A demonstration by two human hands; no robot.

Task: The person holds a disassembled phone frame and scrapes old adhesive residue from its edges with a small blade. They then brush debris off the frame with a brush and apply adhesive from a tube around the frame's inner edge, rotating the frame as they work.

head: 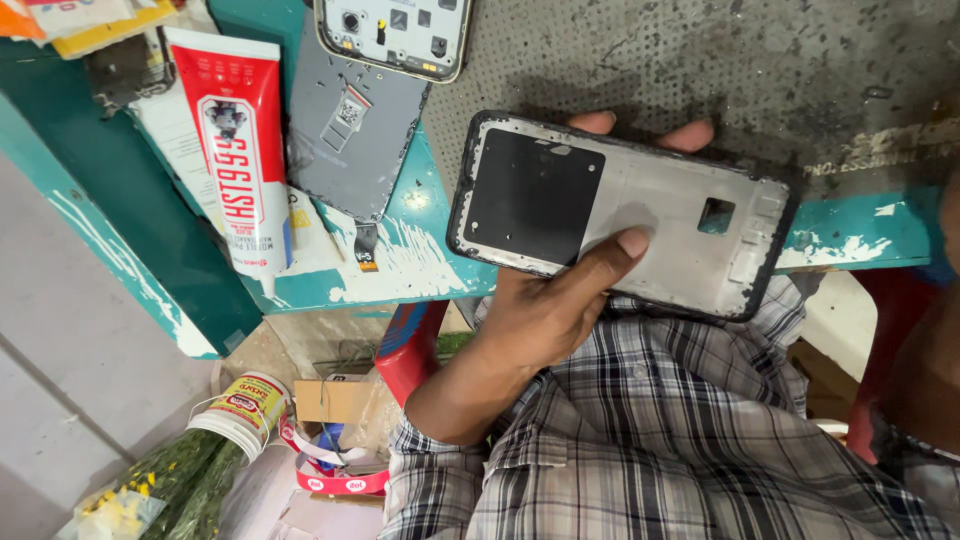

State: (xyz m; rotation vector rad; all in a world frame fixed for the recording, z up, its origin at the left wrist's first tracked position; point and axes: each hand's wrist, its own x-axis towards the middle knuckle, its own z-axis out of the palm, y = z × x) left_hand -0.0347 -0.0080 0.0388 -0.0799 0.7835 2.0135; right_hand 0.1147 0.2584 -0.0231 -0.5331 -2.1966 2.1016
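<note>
My left hand [540, 310] holds a black phone middle frame [680, 215] above the table's edge. The thumb lies across its silver inner face and two fingertips show past its far edge. The frame has a dark square panel on its left half and a small cut-out near its right end. Only a forearm [925, 350] shows at the right border; my right hand is out of the picture.
On the teal table [420, 260] lie a grey phone display panel [350, 120] with a flex cable, another phone body [395, 35], and a red-and-white glue tube [240, 140]. A dark worn mat [720, 60] covers the far side. Below are a white jar [245, 410], a cardboard box and green stems.
</note>
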